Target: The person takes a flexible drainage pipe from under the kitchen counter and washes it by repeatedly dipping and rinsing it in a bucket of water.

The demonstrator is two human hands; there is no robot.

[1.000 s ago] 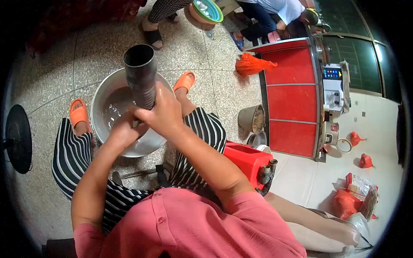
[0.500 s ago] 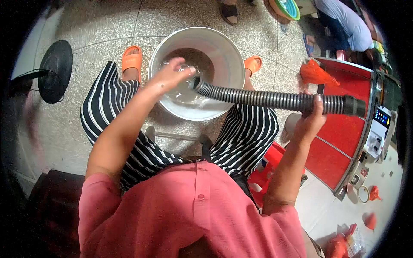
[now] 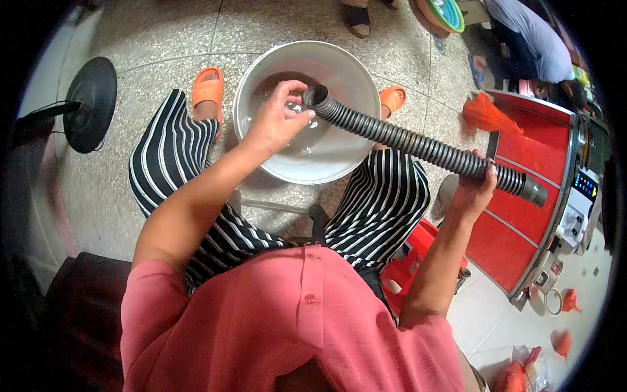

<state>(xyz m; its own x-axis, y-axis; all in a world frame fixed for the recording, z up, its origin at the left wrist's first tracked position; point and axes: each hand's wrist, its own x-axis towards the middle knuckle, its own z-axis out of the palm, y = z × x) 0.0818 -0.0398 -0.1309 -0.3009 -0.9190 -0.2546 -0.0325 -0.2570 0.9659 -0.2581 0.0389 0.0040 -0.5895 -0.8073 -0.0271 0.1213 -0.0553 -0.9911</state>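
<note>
A dark ribbed hose (image 3: 405,140) slants over the right part of a metal basin (image 3: 307,170), which holds murky water (image 3: 300,140). Around the hose's lower right part, my right hand (image 3: 475,189) is closed. My left hand (image 3: 281,121) is above the basin beside the hose's open upper end, its thumb and fingers apart and curved, with nothing seen between them. The hose's far right end narrows to a grey tip.
Striped trouser legs and orange sandals (image 3: 208,88) flank the basin. A black round object (image 3: 91,104) stands at left, a red plastic stool (image 3: 408,268) at lower right. A red-tiled counter (image 3: 529,163), an orange bag (image 3: 486,114) and a crouching person (image 3: 532,36) are at right.
Since one second ago, the hose has swung from upright to slanting right, and my hands have moved apart. In the last half second, its open end has risen and its right end dipped.
</note>
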